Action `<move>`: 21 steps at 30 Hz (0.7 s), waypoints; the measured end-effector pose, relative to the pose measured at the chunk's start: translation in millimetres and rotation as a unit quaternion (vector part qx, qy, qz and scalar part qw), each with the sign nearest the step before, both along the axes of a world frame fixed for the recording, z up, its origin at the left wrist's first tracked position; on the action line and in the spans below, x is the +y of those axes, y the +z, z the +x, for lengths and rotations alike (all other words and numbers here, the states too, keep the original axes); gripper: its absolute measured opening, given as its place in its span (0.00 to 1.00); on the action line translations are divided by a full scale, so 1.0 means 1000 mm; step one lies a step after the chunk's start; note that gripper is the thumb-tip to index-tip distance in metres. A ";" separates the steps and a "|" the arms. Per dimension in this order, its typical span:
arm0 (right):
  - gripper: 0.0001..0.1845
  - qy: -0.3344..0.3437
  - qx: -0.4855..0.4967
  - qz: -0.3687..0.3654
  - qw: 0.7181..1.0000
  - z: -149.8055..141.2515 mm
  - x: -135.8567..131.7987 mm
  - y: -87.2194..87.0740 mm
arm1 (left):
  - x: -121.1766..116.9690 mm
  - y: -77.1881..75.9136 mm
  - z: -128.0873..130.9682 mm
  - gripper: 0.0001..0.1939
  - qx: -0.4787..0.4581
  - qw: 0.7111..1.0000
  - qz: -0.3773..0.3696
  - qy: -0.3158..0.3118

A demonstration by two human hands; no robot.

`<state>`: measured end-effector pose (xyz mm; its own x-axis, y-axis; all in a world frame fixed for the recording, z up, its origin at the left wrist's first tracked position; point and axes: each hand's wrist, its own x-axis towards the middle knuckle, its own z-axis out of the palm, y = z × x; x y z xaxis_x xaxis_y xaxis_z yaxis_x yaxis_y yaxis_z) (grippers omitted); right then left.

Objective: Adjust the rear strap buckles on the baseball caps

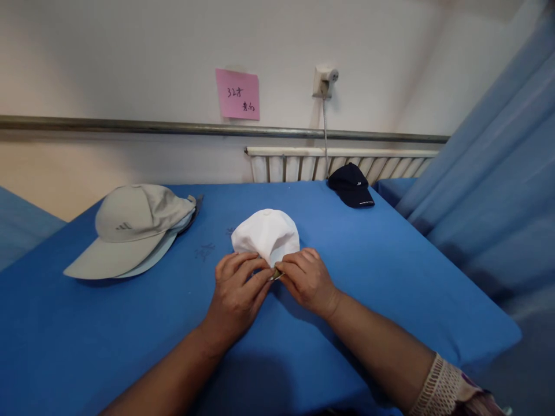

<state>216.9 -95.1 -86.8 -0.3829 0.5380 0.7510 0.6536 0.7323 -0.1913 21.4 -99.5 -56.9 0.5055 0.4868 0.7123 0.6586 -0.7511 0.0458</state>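
Note:
A white cap [265, 231] lies in the middle of the blue-covered surface, its crown toward the wall and its near edge between my hands. My left hand [240, 286] is closed on the cap's near left edge, fingers bent over the fabric. Opposite it, my right hand [309, 280] pinches the near right edge. A small metallic piece, perhaps a strap buckle [276, 274], shows between my fingertips; the fingers cover most of it. The cap's brim is not visible.
Several stacked caps, a light grey one [130, 216] on top, rest at the left. A black cap [352, 186] sits at the back right, near the radiator [299, 167]. A blue curtain [489, 173] hangs along the right side. A cord [325, 133] runs down from the wall socket.

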 end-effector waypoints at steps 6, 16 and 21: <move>0.09 0.015 -0.009 -0.010 1.000 0.002 0.002 -0.001 | 0.002 -0.003 -0.004 0.07 0.007 1.000 -0.017 -0.008; 0.09 0.041 0.008 -0.024 0.999 0.005 0.005 -0.004 | 0.002 0.000 -0.002 0.08 0.010 1.000 -0.022 -0.015; 0.09 0.046 0.017 -0.029 0.998 0.005 0.004 -0.003 | -0.001 0.004 0.000 0.07 0.015 1.000 0.003 -0.024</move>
